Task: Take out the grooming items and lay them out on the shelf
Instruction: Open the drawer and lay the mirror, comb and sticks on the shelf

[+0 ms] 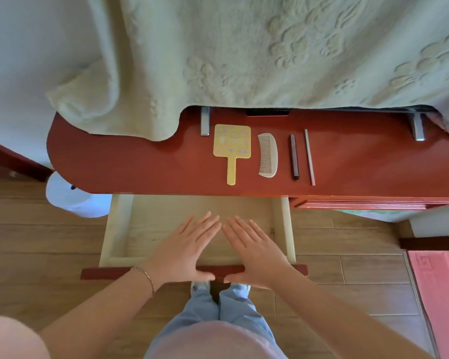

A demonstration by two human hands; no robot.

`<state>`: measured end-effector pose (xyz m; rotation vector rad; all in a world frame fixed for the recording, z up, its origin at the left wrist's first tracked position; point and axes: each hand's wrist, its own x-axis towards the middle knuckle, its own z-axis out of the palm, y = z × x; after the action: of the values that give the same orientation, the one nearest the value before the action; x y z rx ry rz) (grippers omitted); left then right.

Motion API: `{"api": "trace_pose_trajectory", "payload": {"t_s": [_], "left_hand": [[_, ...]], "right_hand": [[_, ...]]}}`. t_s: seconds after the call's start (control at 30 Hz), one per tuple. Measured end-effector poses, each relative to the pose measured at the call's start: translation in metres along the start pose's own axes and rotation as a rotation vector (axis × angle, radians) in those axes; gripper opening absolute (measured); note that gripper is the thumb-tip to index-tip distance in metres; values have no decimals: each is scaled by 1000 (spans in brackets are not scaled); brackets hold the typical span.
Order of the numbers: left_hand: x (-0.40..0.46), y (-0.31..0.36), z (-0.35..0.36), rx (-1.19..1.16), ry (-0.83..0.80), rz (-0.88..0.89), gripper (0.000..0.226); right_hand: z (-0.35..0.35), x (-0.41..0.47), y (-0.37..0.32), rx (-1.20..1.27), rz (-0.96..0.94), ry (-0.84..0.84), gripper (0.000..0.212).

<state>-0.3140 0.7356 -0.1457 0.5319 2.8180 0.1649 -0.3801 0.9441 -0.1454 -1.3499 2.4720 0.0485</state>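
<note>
- Drawer (pixel 119 229) stands pulled out below the red shelf (pixel 140 161); the part of its pale wooden floor that shows is bare.
- Left hand (pixel 184 247) and right hand (pixel 254 248): both flat, fingers spread, palms down over the drawer's near edge, thumbs on the red drawer front (pixel 101 273). Neither grips anything. Fingertips nearly meet in the middle.
- Four grooming items lie in a row on the shelf, well beyond both hands, none touching another:
- yellow hand mirror (pixel 232 145), handle toward the person, furthest left;
- pale comb (pixel 268 155) just beside it;
- dark slim stick (pixel 294 156);
- thin grey stick (pixel 309 156), furthest right.
- A pale green embossed cloth (pixel 244 47) hangs over the shelf's back and left end.
- Bracelet (pixel 145 274) on the left wrist.
</note>
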Motion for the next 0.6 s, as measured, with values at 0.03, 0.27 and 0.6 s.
{"api": "trace_pose_trajectory", "payload": {"t_s": [0.03,0.27,0.6], "left_hand": [[-4,0,4,23,-5,18,111],[-8,-3,10,54,14,36,113],[15,-28,-5,74,87,-76,116]], "right_hand": [[3,-1,-2,-2,-10,-13,105],[2,3,-7,-55,-49,14,110],[-13,24,7,-131,82,189,106]]}}
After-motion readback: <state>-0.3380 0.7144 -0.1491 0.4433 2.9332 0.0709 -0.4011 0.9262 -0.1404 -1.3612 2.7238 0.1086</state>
